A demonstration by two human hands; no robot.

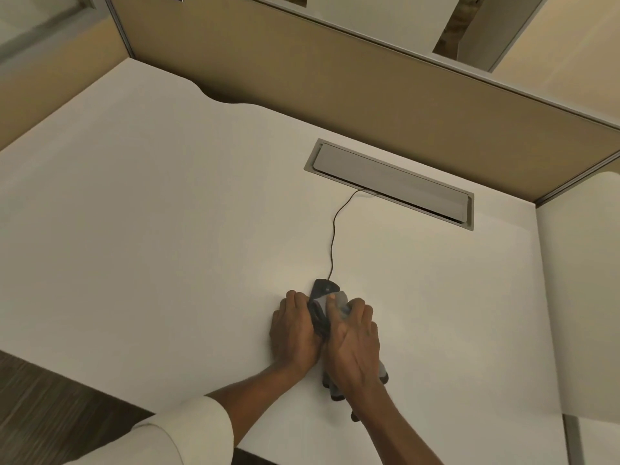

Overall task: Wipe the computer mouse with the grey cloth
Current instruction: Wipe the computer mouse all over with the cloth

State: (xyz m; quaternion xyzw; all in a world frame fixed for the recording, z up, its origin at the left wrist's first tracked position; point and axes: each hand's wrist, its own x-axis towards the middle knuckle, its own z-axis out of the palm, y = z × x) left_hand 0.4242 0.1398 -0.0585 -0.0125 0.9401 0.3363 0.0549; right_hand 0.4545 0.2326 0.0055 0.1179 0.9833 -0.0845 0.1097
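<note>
A black wired computer mouse [322, 287] lies on the white desk [167, 246], only its front end showing between my hands. My left hand [293, 328] grips the mouse's left side and holds it against the desk. My right hand [354, 340] presses the grey cloth [339, 298] onto the top and right side of the mouse. The cloth's tail sticks out below my right wrist, toward the desk's front edge. The mouse's rear is hidden under my hands.
The thin black mouse cable [333, 229] runs back into a grey cable hatch [389, 182] set in the desk. Tan partition walls [335, 78] close the back and left. A white side panel [577, 297] stands at the right. The desk's front edge is near my forearms.
</note>
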